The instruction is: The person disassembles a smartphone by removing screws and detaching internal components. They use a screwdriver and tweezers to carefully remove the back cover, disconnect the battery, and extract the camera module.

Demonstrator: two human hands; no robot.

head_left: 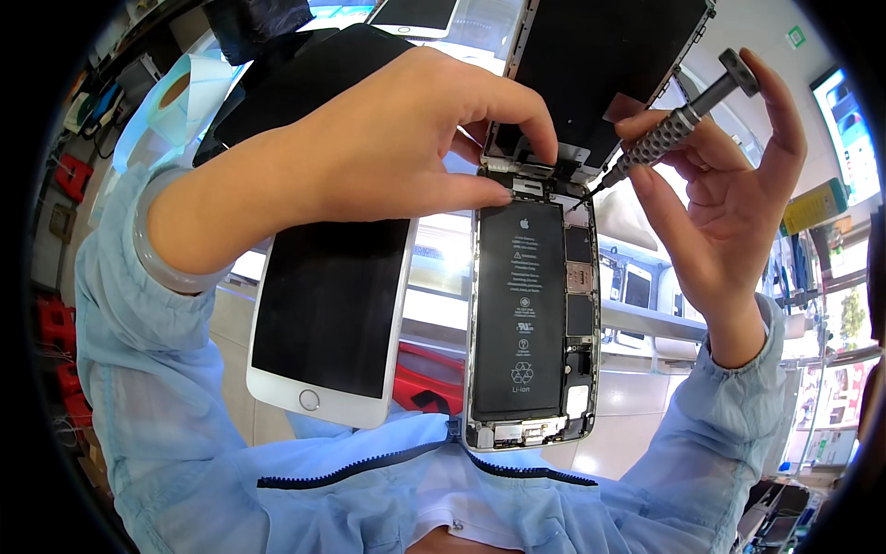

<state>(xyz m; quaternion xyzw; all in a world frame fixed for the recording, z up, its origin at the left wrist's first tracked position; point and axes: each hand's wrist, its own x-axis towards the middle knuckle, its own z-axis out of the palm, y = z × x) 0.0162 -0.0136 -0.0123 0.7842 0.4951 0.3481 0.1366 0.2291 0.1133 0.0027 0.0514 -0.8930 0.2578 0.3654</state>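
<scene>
An opened smartphone [531, 305] stands in front of me, its black battery and circuit board exposed. Its lifted screen assembly [600, 65] extends upward from the top end of the body. My left hand [434, 138] grips the phone at this joint, thumb beside the top of the battery and index finger bent over the screen's lower edge; its other fingers are partly hidden. In my right hand [711, 185] is a grey screwdriver [664, 136], pinched by thumb and fingers with one finger on its end cap. The screwdriver's tip points down at the board's upper right corner.
A white phone with a dark screen [332, 309] lies left of the opened one. A pale blue roll [175, 102] and a black flat panel [305, 83] are beyond my left arm. Another white phone [415, 17] is at the far edge. A yellow-green container [814, 208] stands right.
</scene>
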